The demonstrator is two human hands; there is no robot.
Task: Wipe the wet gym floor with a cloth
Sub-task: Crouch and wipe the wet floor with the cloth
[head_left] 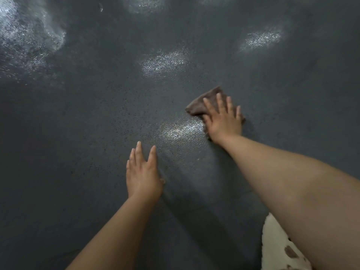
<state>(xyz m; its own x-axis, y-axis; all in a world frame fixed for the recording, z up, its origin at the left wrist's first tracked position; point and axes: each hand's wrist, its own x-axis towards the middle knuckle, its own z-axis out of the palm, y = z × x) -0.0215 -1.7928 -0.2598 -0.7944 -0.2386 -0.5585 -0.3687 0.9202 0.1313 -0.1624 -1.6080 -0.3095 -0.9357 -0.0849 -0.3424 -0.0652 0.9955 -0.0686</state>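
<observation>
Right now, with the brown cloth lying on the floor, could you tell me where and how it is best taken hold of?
Pinch the cloth at its free far-left corner, coming from above and from the left. That part bunches up clear of the right hand, which presses flat on the rest. The left hand rests flat on the floor and holds nothing, so it could probably take it.

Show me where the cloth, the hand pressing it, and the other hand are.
cloth (204,101), head view, bare folded part beyond the fingers.
right hand (224,121), head view, back of hand.
left hand (143,176), head view, back of hand.
</observation>
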